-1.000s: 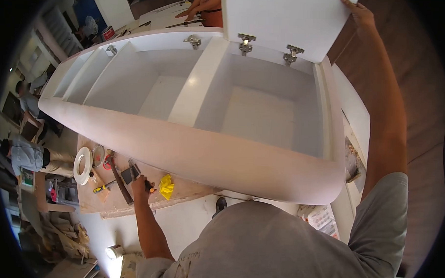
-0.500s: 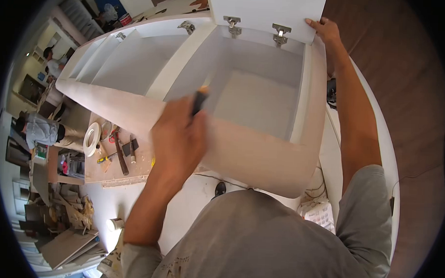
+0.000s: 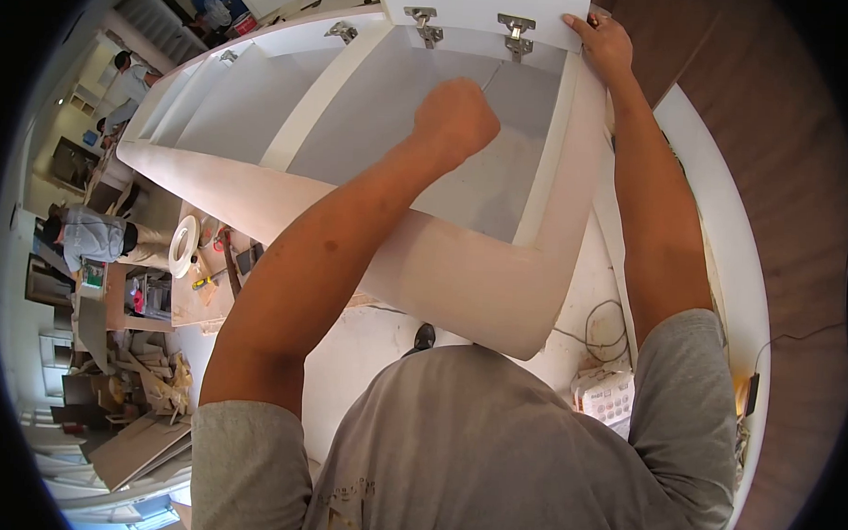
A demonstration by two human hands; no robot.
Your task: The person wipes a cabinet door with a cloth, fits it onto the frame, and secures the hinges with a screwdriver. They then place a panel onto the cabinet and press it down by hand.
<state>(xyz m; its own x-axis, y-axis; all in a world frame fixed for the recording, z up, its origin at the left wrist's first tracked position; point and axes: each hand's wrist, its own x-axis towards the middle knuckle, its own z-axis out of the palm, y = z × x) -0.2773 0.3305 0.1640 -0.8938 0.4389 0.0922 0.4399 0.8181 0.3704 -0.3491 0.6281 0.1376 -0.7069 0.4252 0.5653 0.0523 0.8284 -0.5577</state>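
Pale pink covers the outer face of the cabinet (image 3: 462,257), which lies on its back in front of me, compartments facing up. Its nearest compartment (image 3: 501,188) has grey-white walls and a pale, speckled floor. Beyond the white divider (image 3: 325,98) are the middle compartment (image 3: 252,100) and narrower bays. The white door (image 3: 480,1) stands raised at the far rim of the nearest compartment, joined by two metal hinges (image 3: 516,35).

Left hand (image 3: 457,121): curled into a tight fist above the nearest compartment. A thin shank (image 3: 491,76) projects past the knuckles toward the far wall; the handle is hidden in my grip. I cannot tell whether the tip makes contact.

Right hand (image 3: 607,49): thumb and fingers pinch the side edge of the door, near its lower corner.

Workboard (image 3: 191,304), left, partly hidden by my forearm: it carries a white ring (image 3: 184,247) and a yellow-handled tool (image 3: 202,282).

Markings: the printed bag (image 3: 606,395) on the floor bears lettering too small to read. The print on my grey shirt (image 3: 483,445) is not legible.
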